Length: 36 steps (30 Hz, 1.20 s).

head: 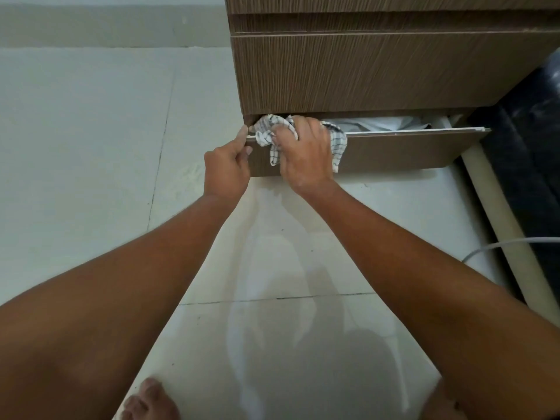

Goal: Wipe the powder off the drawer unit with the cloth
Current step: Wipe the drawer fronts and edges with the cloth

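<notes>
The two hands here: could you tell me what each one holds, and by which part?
The right hand clutches the checked cloth by its bunched middle, on the open bottom drawer's top edge. The left hand pinches that drawer's front left corner.

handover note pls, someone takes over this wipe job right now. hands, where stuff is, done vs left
Right hand: closed on the checked cloth, pressing it on the top edge of the open bottom drawer, near its left end.
Left hand: no cloth; fingertips at the drawer's left corner, apparently steadying it.
Drawer unit: bottom drawer pulled out, something white inside; upper fronts shut.
Done: cannot tell how much edge is already wiped.
Left: the drawer edge to the right of the cloth looks pale, possibly powder; wipe along it. Powder also lies on the floor left of the unit.
</notes>
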Each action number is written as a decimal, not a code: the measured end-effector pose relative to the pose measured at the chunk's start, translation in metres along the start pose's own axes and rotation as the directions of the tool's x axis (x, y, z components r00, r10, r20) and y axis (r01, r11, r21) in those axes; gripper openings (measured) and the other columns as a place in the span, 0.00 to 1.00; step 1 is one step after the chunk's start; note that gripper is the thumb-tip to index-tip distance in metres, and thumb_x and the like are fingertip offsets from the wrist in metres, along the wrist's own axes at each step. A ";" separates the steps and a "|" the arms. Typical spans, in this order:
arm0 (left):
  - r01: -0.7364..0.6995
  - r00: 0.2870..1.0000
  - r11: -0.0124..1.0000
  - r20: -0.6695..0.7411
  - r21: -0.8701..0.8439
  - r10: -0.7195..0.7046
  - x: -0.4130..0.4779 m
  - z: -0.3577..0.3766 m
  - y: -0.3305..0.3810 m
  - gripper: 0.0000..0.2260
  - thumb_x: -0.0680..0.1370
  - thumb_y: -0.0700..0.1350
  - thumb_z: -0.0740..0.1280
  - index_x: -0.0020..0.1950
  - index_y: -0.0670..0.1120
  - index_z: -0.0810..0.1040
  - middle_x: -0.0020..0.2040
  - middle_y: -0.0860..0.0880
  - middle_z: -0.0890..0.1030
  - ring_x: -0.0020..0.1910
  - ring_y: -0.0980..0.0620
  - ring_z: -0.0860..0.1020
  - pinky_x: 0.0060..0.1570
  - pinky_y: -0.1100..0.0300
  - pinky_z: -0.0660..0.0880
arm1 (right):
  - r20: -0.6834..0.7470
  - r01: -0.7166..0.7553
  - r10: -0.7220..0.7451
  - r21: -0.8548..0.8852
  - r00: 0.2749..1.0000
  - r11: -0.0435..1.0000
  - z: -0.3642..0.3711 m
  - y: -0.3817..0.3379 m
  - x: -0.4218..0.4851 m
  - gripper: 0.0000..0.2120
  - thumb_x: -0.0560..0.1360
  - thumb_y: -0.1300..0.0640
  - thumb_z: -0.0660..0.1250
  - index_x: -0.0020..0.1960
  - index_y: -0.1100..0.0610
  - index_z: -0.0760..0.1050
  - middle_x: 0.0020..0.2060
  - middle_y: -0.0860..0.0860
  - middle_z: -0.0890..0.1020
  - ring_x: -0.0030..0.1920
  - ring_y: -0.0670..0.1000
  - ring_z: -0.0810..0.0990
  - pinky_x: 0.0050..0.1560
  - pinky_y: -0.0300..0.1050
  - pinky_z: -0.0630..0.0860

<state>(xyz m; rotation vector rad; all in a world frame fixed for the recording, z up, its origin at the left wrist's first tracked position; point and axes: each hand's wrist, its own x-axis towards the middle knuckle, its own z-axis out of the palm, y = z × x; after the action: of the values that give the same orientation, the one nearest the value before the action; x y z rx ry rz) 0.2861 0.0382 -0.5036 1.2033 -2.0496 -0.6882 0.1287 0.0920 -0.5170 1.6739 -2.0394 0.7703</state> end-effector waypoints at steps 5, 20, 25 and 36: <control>-0.026 1.000 0.995 -0.008 -0.101 0.025 -0.004 0.004 0.007 0.17 0.82 0.33 0.63 0.71 0.37 0.75 0.65 0.38 0.81 0.62 0.47 0.81 0.59 0.83 0.68 | -0.071 0.000 -0.006 -0.080 0.997 0.997 -0.016 0.055 -0.014 0.08 0.75 0.62 0.67 0.53 0.57 0.78 0.50 0.60 0.80 0.49 0.61 0.77 0.49 0.53 0.72; -0.140 0.983 0.987 -0.134 -0.076 0.129 -0.005 0.024 -0.005 0.15 0.82 0.33 0.62 0.68 0.37 0.79 0.69 0.37 0.75 0.65 0.74 0.72 0.67 0.80 0.62 | -0.130 -0.245 0.227 -0.148 0.965 0.958 -0.079 0.213 -0.049 0.11 0.74 0.65 0.64 0.55 0.60 0.78 0.52 0.62 0.79 0.52 0.64 0.77 0.54 0.54 0.72; -0.110 0.989 0.993 -0.105 -0.053 0.104 -0.005 0.028 -0.007 0.16 0.82 0.34 0.62 0.69 0.38 0.78 0.69 0.35 0.76 0.72 0.47 0.73 0.71 0.75 0.61 | -0.161 -0.371 0.346 -0.168 0.924 0.913 -0.102 0.246 -0.052 0.09 0.77 0.62 0.63 0.54 0.61 0.80 0.54 0.60 0.80 0.52 0.63 0.77 0.57 0.52 0.71; 0.042 0.994 0.999 -0.097 0.010 -0.041 -0.007 0.029 0.004 0.22 0.84 0.41 0.62 0.78 0.39 0.67 0.63 0.36 0.82 0.61 0.35 0.80 0.64 0.57 0.70 | -0.265 -0.852 0.882 0.260 0.390 0.455 -0.129 0.228 -0.049 0.11 0.80 0.58 0.62 0.62 0.58 0.76 0.51 0.53 0.82 0.49 0.46 0.81 0.50 0.34 0.75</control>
<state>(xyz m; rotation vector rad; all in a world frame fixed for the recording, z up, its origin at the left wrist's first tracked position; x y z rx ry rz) 0.2647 0.0495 -0.5214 1.2646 -1.9568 -0.6250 -0.0895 0.2416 -0.4852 0.2201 -2.5272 1.3673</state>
